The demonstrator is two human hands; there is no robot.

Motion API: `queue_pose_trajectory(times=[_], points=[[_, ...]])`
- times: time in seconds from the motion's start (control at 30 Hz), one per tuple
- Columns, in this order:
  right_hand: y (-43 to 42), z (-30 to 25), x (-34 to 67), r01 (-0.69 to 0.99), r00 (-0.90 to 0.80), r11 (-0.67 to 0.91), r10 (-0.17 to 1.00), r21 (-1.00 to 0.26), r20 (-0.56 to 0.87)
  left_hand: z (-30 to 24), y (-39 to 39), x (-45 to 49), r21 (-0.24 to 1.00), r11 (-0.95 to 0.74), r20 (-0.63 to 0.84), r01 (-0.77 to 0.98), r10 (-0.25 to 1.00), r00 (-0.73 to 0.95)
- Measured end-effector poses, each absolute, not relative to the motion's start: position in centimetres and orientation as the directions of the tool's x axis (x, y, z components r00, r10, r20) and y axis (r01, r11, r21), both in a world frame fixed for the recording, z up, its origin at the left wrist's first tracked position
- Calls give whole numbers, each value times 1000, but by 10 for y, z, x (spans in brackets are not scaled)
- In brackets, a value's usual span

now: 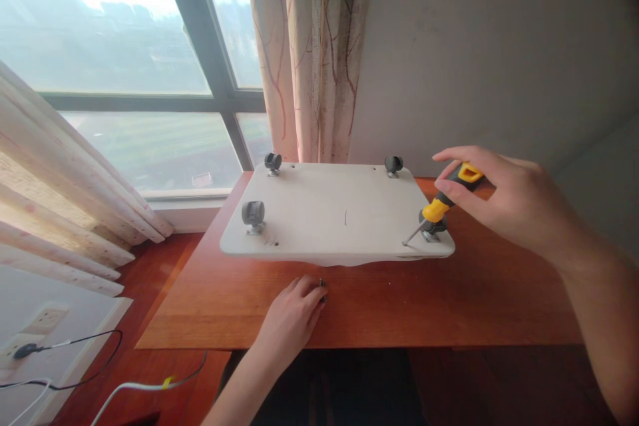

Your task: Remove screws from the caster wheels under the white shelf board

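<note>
A white board point(334, 213) lies upside down on the wooden table point(449, 306), with small grey caster wheels at its corners: far left point(272, 162), far right point(393, 164), near left point(253, 214) and near right point(433, 225). My right hand point(499, 196) grips a yellow-and-black screwdriver point(442, 205), whose tip points down at the board beside the near right caster. My left hand point(294, 316) rests on the table in front of the board, its fingertips pinched on small dark screws point(322, 287).
A window and patterned curtains point(309, 53) stand behind the table, a grey wall to the right. At lower left a wall socket point(42, 319) has cables point(100, 373) running along the floor. The table's near edge runs just under my left wrist.
</note>
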State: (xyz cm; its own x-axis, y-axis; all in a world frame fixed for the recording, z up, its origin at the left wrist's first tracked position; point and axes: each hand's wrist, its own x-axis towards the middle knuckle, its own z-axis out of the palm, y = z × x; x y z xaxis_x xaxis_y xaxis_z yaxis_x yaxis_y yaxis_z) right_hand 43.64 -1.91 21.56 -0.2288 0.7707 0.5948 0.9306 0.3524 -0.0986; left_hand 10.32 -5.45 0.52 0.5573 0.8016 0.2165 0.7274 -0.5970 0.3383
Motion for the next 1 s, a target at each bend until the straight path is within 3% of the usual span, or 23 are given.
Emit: queue_pose_trajectory(times=[0.63,1.0], points=[[-20,216,438,933,-208,337,796,-130,569,16,-50,116,318,-625,118,712,772,625],[-20,216,437,930,-198,336,799,-149,568,19,-47,116,291,-683,170,669,726,667]])
